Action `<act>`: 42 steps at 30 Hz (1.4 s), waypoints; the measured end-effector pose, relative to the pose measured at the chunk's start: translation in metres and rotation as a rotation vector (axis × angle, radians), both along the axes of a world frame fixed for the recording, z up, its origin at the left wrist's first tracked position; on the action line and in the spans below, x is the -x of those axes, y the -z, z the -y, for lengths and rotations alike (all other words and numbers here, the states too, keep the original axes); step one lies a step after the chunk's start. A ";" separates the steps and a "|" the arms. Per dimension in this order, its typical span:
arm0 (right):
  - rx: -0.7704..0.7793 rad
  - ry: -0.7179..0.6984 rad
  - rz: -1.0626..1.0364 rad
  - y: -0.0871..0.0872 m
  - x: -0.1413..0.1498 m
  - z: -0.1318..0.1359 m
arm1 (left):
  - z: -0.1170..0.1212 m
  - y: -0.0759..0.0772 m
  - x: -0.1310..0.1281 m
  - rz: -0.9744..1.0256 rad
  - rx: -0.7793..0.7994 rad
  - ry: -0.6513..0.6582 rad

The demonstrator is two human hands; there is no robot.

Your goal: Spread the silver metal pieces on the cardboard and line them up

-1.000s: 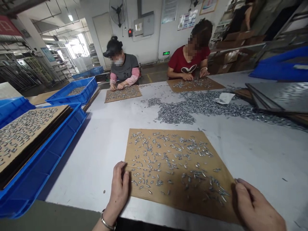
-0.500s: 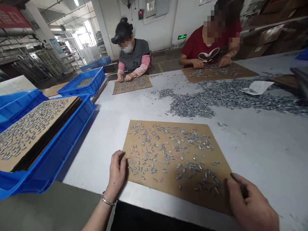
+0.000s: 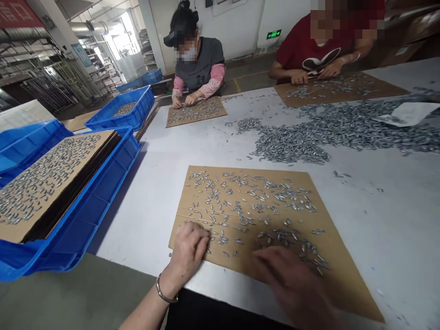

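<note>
A brown cardboard sheet [image 3: 247, 270] lies on the table in front of me, strewn with small silvery, spindle-shaped metal pieces [image 3: 240, 211], loose or in clusters. Over its lower left part is my left hand [image 3: 189, 245], fingers curled down and pressed together among the pieces; the fingertips are hidden, so what they hold cannot be seen. My right hand [image 3: 292, 275] hovers low over the lower right part, near a cluster of pieces. Motion smears its fingers, and whether they hold anything is unclear. A metal bracelet [image 3: 161, 293] circles my left wrist.
A large heap of the same metal pieces [image 3: 292, 142] spreads across the table beyond the sheet. At left, a blue crate [image 3: 103, 197] holds stacked cardboard covered with pieces; another blue crate [image 3: 144, 110] stands behind. Two people [image 3: 202, 68] sit opposite, their hands at cardboard sheets.
Both hands have left the sheet's side edges and moved inward over its lower part. My left fingers have curled. The view has shifted a little.
</note>
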State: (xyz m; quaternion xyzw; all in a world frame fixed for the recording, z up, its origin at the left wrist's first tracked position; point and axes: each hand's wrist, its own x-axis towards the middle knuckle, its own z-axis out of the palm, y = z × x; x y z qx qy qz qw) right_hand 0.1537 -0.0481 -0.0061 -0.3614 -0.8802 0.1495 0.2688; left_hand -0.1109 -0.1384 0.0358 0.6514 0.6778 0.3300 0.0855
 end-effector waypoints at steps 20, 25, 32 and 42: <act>-0.058 -0.133 0.087 0.003 0.071 0.001 | -0.022 0.008 -0.020 -0.388 0.150 0.198; -0.096 -0.181 0.112 -0.002 0.075 -0.013 | -0.015 0.013 -0.016 -0.293 0.104 0.224; -0.143 -0.206 0.126 0.002 0.084 -0.019 | -0.012 0.003 -0.011 -0.142 0.167 0.227; 0.064 -0.300 0.261 0.004 0.078 -0.015 | -0.018 0.000 -0.013 -0.273 0.317 0.294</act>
